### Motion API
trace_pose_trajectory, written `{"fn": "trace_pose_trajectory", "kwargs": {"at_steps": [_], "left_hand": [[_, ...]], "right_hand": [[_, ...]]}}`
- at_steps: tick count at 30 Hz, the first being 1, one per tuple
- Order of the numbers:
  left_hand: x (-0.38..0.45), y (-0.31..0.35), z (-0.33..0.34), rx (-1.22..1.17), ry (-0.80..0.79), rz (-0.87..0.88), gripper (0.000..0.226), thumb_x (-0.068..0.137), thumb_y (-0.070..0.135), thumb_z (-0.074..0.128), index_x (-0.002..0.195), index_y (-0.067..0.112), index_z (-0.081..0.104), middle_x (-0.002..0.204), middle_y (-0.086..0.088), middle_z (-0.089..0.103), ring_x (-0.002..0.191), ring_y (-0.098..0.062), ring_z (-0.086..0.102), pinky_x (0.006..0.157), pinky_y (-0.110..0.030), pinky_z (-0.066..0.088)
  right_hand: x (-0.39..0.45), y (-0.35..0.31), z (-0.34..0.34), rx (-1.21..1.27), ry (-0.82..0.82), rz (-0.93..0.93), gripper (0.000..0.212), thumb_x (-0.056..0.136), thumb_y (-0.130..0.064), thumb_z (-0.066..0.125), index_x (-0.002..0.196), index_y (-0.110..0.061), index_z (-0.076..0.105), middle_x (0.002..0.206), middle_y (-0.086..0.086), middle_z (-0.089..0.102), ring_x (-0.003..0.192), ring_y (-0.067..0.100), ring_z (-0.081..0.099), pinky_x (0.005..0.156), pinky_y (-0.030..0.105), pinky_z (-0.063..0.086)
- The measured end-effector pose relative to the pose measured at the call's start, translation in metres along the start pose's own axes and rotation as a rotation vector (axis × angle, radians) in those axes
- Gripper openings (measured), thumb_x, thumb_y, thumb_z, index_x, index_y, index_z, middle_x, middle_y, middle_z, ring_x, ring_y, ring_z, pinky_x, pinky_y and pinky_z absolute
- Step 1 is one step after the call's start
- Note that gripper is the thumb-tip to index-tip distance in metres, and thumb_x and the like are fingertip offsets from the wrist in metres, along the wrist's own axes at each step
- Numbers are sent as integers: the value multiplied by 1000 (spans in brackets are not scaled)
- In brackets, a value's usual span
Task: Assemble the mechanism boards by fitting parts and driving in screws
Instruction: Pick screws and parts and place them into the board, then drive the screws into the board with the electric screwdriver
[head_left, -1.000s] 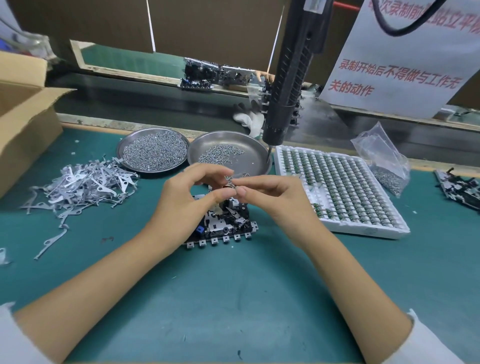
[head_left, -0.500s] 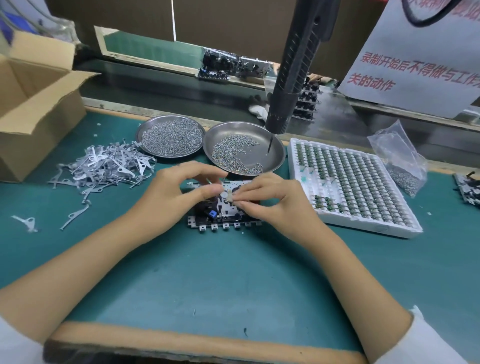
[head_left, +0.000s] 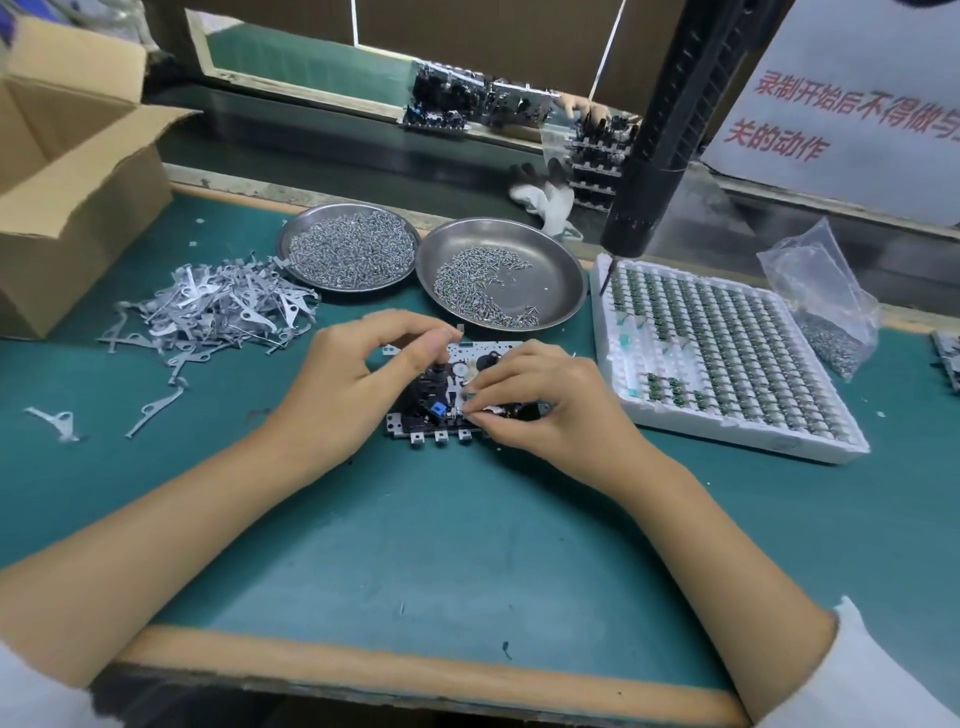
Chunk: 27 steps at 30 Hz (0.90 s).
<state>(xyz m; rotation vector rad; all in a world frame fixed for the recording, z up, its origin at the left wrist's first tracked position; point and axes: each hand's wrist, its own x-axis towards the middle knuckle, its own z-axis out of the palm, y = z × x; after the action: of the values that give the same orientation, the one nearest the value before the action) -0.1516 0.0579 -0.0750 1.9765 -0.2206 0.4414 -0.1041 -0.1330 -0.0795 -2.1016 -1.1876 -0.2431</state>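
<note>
A mechanism board (head_left: 441, 410) with black parts and a blue piece lies on the green mat in front of me. My left hand (head_left: 353, 384) curls over its left and back side, thumb on the board's top, holding it steady. My right hand (head_left: 550, 405) pinches a small part (head_left: 470, 397) between thumb and forefinger and holds it against the board's front right area. Two steel dishes of screws (head_left: 556, 280) (head_left: 348, 252) stand just behind the board. A black electric screwdriver (head_left: 654, 156) hangs above the back right, untouched.
A pile of flat metal levers (head_left: 218, 312) lies to the left, beside an open cardboard box (head_left: 67, 171). A white foam tray (head_left: 727, 353) of small parts and a plastic bag (head_left: 826, 301) sit to the right. More boards (head_left: 467, 104) stand at the back.
Both hands have come down from above the board onto it. The right hand has carried the small part lower, to the board's front right. My view has tilted down.
</note>
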Motion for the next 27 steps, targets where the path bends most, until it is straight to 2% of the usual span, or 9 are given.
{"fn": "trace_pose_trajectory", "kwargs": {"at_steps": [4, 6, 9, 11, 15, 19, 23, 25, 27], "left_hand": [[-3, 0, 3, 58, -27, 40, 8, 88, 28, 63, 93, 31, 68, 87, 12, 68, 86, 1, 60, 81, -8, 40], [-6, -1, 5, 124, -77, 95, 17, 82, 20, 71, 98, 26, 67, 87, 10, 65, 85, -2, 59, 83, -11, 41], [-10, -1, 9, 280, -137, 130, 36, 72, 32, 66, 106, 20, 67, 89, 9, 62, 87, -4, 58, 90, -29, 43], [-11, -3, 12, 365, -144, 140, 42, 69, 34, 66, 108, 18, 66, 88, 10, 60, 87, -6, 56, 91, -33, 40], [-12, -4, 17, 400, -124, 154, 42, 68, 30, 66, 109, 18, 65, 88, 12, 60, 87, -4, 53, 90, -26, 34], [-11, -5, 18, 372, -109, 141, 43, 68, 29, 66, 110, 19, 66, 86, 19, 59, 88, -2, 51, 91, -26, 33], [-10, -5, 19, 342, -105, 131, 40, 68, 29, 65, 108, 21, 67, 82, 24, 60, 85, 1, 48, 89, -25, 32], [-9, -5, 19, 346, -111, 134, 36, 68, 30, 66, 103, 21, 70, 82, 19, 64, 85, -2, 51, 89, -27, 33], [-9, -7, 18, 353, -123, 136, 29, 69, 32, 67, 95, 21, 72, 84, 12, 68, 86, -9, 55, 88, -29, 34]], "right_hand": [[0, 0, 0, 1, -18, 6, 11, 74, 0, 77, 84, -6, 78, 88, 5, 73, 80, 23, 59, 80, 34, 48], [-1, 0, -1, 26, -39, 9, 14, 74, 3, 76, 85, -6, 78, 89, 5, 72, 83, 22, 60, 80, 31, 47], [-1, 0, -3, 116, -45, 111, 16, 74, 1, 77, 89, -6, 77, 91, 5, 73, 88, 21, 63, 83, 36, 49], [0, -1, -5, 169, -29, 187, 19, 73, -1, 79, 91, -6, 76, 91, 5, 73, 90, 19, 64, 85, 36, 50], [1, -2, -5, 171, -40, 180, 17, 73, 0, 78, 90, -4, 76, 92, 5, 72, 89, 18, 64, 83, 31, 49], [0, -3, -7, 231, -60, 233, 17, 75, 3, 75, 91, -2, 76, 91, 3, 68, 85, 12, 62, 82, 24, 49], [0, -4, -8, 219, -57, 230, 17, 76, 6, 73, 90, -3, 76, 90, 3, 67, 86, 14, 62, 81, 26, 50], [0, -6, -9, 175, 46, 207, 18, 75, 7, 72, 87, -5, 77, 86, 4, 68, 82, 15, 63, 78, 26, 50], [3, -8, -13, 150, 308, 206, 20, 77, 5, 67, 88, -9, 76, 82, 4, 69, 77, 13, 63, 74, 22, 49]]}}
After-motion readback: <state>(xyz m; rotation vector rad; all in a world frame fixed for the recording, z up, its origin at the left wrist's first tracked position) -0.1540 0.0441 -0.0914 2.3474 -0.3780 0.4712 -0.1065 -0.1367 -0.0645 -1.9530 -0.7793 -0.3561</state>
